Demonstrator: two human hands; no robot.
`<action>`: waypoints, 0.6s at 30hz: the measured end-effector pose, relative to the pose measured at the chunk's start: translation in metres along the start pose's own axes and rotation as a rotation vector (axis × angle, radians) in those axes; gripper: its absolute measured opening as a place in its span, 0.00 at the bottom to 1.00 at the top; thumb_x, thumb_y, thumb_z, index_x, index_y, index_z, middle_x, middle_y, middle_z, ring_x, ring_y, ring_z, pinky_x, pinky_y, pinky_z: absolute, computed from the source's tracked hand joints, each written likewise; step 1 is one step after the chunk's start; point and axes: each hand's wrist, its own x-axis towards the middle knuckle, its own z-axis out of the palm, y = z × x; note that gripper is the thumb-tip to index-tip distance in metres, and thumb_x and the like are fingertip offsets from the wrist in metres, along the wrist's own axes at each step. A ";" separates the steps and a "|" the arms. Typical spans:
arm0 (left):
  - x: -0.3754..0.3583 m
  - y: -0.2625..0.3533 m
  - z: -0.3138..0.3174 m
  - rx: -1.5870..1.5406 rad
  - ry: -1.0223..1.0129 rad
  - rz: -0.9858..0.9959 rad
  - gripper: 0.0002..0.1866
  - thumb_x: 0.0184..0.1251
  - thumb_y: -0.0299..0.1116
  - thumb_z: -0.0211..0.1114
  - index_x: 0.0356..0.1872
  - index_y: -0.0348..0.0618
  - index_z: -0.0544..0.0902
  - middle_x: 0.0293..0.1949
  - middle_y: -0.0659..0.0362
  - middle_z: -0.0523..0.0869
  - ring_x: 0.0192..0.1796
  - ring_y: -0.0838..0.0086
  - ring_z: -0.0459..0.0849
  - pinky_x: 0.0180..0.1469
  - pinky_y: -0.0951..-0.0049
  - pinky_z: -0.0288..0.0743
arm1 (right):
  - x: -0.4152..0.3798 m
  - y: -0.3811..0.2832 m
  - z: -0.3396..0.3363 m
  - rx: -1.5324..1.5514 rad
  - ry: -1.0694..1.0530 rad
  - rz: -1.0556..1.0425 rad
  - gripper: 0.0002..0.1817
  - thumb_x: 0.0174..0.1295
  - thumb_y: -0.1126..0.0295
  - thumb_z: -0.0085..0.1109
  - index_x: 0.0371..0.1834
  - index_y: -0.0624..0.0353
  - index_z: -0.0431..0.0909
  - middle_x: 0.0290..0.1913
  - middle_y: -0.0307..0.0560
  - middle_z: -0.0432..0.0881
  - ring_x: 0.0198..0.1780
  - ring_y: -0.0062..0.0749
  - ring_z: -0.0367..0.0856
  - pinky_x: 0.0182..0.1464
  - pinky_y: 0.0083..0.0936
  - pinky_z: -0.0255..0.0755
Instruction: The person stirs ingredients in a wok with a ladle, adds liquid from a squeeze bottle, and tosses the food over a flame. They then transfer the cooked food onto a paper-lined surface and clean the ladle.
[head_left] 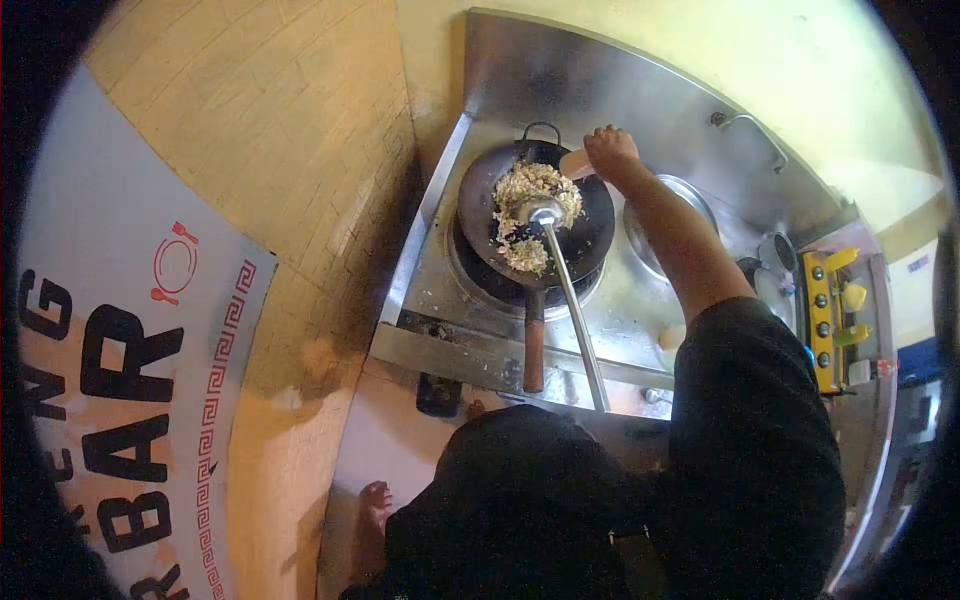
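Head cam shows your right hand (610, 152) closed on a small pale container (576, 163) at the far rim of the wok (535, 215), right beside the rice (535, 205). Ladle (545, 212) handle runs back toward you; can't see your left hand.

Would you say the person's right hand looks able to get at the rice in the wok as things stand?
Probably yes: the right hand is raised at the far rim of the wok, holding a pale container beside the rice. Only the ladle lies across it.
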 end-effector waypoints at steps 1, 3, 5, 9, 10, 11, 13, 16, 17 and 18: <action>0.008 -0.004 -0.017 -0.177 -0.124 -0.069 0.05 0.65 0.36 0.59 0.36 0.50 0.73 0.25 0.70 0.68 0.23 0.78 0.67 0.22 0.74 0.63 | 0.000 0.000 0.001 -0.010 0.006 -0.021 0.08 0.56 0.65 0.62 0.36 0.52 0.84 0.41 0.45 0.85 0.48 0.39 0.82 0.47 0.33 0.78; 0.007 -0.007 -0.020 -0.162 -0.252 -0.093 0.05 0.65 0.36 0.60 0.37 0.49 0.74 0.25 0.69 0.68 0.25 0.78 0.68 0.23 0.73 0.64 | -0.002 -0.001 0.002 -0.021 0.000 -0.037 0.08 0.57 0.64 0.60 0.36 0.52 0.84 0.40 0.45 0.86 0.47 0.39 0.83 0.47 0.33 0.78; -0.001 -0.008 -0.011 0.015 -0.132 -0.014 0.07 0.65 0.36 0.60 0.38 0.48 0.74 0.26 0.68 0.70 0.26 0.77 0.70 0.25 0.73 0.65 | -0.002 -0.005 0.002 -0.022 -0.021 -0.031 0.08 0.57 0.64 0.60 0.36 0.52 0.84 0.41 0.45 0.86 0.48 0.39 0.83 0.47 0.33 0.78; -0.020 -0.012 0.011 0.173 0.017 0.077 0.09 0.65 0.38 0.60 0.39 0.45 0.75 0.28 0.65 0.73 0.29 0.75 0.73 0.29 0.72 0.67 | -0.001 -0.004 0.011 0.021 -0.013 0.027 0.09 0.57 0.64 0.61 0.37 0.52 0.84 0.42 0.46 0.85 0.48 0.40 0.83 0.46 0.34 0.79; -0.022 -0.015 0.015 0.199 0.046 0.091 0.10 0.65 0.38 0.60 0.40 0.44 0.75 0.28 0.64 0.74 0.30 0.75 0.73 0.30 0.72 0.68 | -0.002 -0.004 0.012 0.028 -0.012 0.033 0.09 0.57 0.65 0.61 0.38 0.52 0.84 0.42 0.46 0.85 0.48 0.40 0.83 0.46 0.34 0.79; -0.025 -0.018 0.019 0.223 0.063 0.101 0.11 0.65 0.38 0.60 0.40 0.43 0.76 0.29 0.63 0.74 0.30 0.74 0.74 0.31 0.72 0.69 | -0.004 -0.004 0.012 0.036 -0.013 0.039 0.09 0.56 0.65 0.61 0.39 0.52 0.85 0.43 0.46 0.85 0.48 0.40 0.83 0.46 0.34 0.79; -0.032 -0.019 0.031 0.272 0.092 0.111 0.12 0.66 0.39 0.61 0.41 0.42 0.76 0.30 0.62 0.76 0.32 0.74 0.75 0.33 0.72 0.70 | -0.008 -0.003 0.011 0.060 -0.084 0.032 0.09 0.57 0.65 0.61 0.39 0.53 0.83 0.43 0.47 0.84 0.49 0.40 0.82 0.47 0.35 0.79; -0.042 -0.018 0.055 0.368 0.111 0.117 0.14 0.66 0.40 0.61 0.43 0.39 0.77 0.31 0.60 0.78 0.34 0.72 0.77 0.35 0.71 0.72 | -0.025 0.002 0.013 0.155 -0.115 0.086 0.12 0.56 0.65 0.61 0.42 0.54 0.81 0.44 0.49 0.83 0.49 0.41 0.82 0.47 0.37 0.78; -0.045 -0.016 0.065 0.408 0.111 0.120 0.15 0.66 0.40 0.61 0.43 0.39 0.77 0.32 0.59 0.79 0.35 0.72 0.78 0.36 0.71 0.72 | -0.034 0.005 0.014 0.195 -0.111 0.117 0.13 0.56 0.64 0.62 0.43 0.54 0.81 0.45 0.50 0.83 0.49 0.42 0.82 0.47 0.37 0.79; -0.047 -0.014 0.075 0.450 0.106 0.123 0.15 0.66 0.40 0.61 0.44 0.38 0.77 0.32 0.58 0.79 0.35 0.72 0.79 0.37 0.71 0.73 | -0.045 0.007 0.019 0.265 -0.068 0.209 0.14 0.55 0.63 0.63 0.44 0.55 0.80 0.45 0.50 0.83 0.49 0.43 0.82 0.48 0.36 0.79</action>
